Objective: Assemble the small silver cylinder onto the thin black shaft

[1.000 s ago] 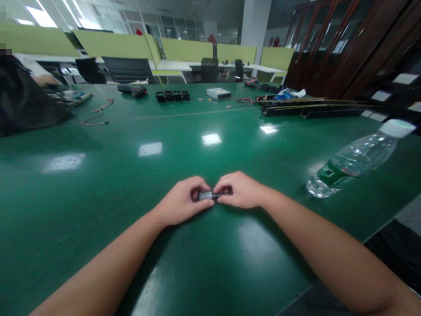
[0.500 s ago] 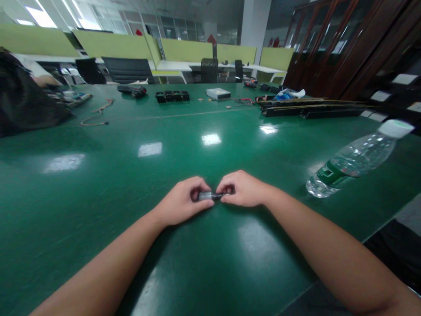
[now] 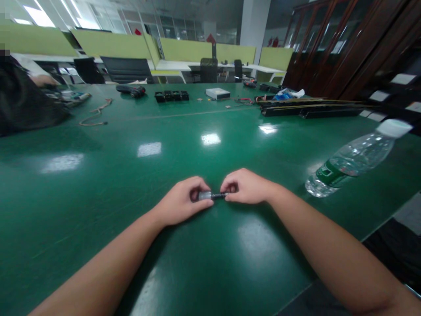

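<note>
My left hand [image 3: 184, 199] is closed around a short grey, see-through-looking cylinder [image 3: 205, 195], thumb in front and fingers curled behind. From the cylinder's right end sticks out a thin dark rod [image 3: 217, 196]. My right hand [image 3: 245, 186] pinches the far end of that rod between thumb and forefinger. Both pieces lie in one line, level and low over the green table [image 3: 184, 149]. Fingers hide the two outer ends, and the item's exact kind is too small to make out.
A clear water bottle [image 3: 342, 169] stands right of my right arm. Along the far side lie a black slotted block [image 3: 172, 95], a white box [image 3: 217, 93], black channel strips [image 3: 296, 109] and a cord [image 3: 94, 118]. Another person's dark sleeve [image 3: 29, 101] is at the left.
My right hand has shifted slightly to the right, away from my left hand, and more of the dark rod shows between them. My left hand stays in place.
</note>
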Demonstrator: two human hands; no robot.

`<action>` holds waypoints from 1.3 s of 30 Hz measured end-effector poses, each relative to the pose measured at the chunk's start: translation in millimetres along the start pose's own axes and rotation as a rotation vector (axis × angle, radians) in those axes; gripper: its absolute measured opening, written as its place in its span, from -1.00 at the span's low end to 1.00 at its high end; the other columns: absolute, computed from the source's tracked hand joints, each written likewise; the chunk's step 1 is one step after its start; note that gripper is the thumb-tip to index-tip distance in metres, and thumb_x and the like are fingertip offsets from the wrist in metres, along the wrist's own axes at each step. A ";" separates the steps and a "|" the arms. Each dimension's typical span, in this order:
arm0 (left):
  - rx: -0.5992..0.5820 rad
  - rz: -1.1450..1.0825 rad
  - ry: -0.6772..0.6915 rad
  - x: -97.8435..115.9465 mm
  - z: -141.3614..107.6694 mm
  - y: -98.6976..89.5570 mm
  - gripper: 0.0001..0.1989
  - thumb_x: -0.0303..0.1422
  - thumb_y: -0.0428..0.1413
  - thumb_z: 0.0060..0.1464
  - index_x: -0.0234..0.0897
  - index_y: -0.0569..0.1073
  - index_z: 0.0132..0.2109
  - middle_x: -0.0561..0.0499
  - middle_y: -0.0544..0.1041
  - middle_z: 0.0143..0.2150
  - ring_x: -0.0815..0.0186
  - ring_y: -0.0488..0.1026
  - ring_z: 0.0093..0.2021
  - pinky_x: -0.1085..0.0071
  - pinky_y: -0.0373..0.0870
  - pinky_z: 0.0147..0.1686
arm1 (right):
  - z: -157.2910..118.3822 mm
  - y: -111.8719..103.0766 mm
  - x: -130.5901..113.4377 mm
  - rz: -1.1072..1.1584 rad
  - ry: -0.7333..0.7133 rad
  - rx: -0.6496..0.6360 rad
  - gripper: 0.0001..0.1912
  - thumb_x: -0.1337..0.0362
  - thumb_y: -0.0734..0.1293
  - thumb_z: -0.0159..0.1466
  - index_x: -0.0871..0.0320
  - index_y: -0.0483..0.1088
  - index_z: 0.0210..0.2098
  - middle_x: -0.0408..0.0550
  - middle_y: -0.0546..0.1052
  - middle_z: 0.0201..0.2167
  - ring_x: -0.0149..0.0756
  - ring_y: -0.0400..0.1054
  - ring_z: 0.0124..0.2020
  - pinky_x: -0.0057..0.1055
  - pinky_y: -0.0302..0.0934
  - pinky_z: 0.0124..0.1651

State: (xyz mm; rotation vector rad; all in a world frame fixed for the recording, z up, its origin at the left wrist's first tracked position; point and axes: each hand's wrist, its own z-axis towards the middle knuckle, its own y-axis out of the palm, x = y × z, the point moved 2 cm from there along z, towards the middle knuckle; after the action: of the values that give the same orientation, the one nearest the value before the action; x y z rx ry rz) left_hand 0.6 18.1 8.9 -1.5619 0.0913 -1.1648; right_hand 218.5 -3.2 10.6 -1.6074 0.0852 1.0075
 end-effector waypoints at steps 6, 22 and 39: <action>-0.004 -0.002 -0.007 0.3 0.3 0.0 -0.73 -0.14 0.21 0.08 -0.27 0.50 -0.22 0.05 0.44 -0.38 0.33 0.34 -0.41 0.44 0.25 -0.40 | -1.5 -3.6 3.4 0.013 0.021 -0.019 -0.82 0.39 0.43 0.11 0.20 0.57 -0.26 -0.11 0.56 -0.38 -0.43 0.39 -0.39 -0.52 0.21 -0.31; -0.005 0.000 -0.010 -0.2 -0.7 -0.7 -0.70 -0.10 0.20 0.08 -0.26 0.50 -0.23 0.05 0.44 -0.39 0.33 0.34 -0.41 0.44 0.26 -0.40 | -7.8 -16.2 12.7 -0.003 0.096 -0.058 -0.80 0.40 0.42 0.08 0.20 0.58 -0.27 -0.12 0.56 -0.43 -0.42 0.38 -0.43 -0.51 0.21 -0.36; -0.006 0.002 -0.021 -0.5 -0.7 -0.1 -0.69 -0.09 0.21 0.08 -0.26 0.50 -0.21 0.06 0.43 -0.40 0.33 0.34 -0.42 0.45 0.25 -0.41 | -5.5 -15.5 14.7 0.089 0.080 -0.056 -0.78 0.34 0.46 0.10 0.21 0.59 -0.23 -0.09 0.58 -0.39 -0.41 0.39 -0.40 -0.49 0.24 -0.32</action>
State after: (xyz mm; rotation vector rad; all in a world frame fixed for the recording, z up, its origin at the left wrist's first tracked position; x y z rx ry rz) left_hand -0.2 18.0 8.6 -1.5784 0.0825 -1.1469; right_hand 239.3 3.8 12.9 -1.7081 0.1855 1.0211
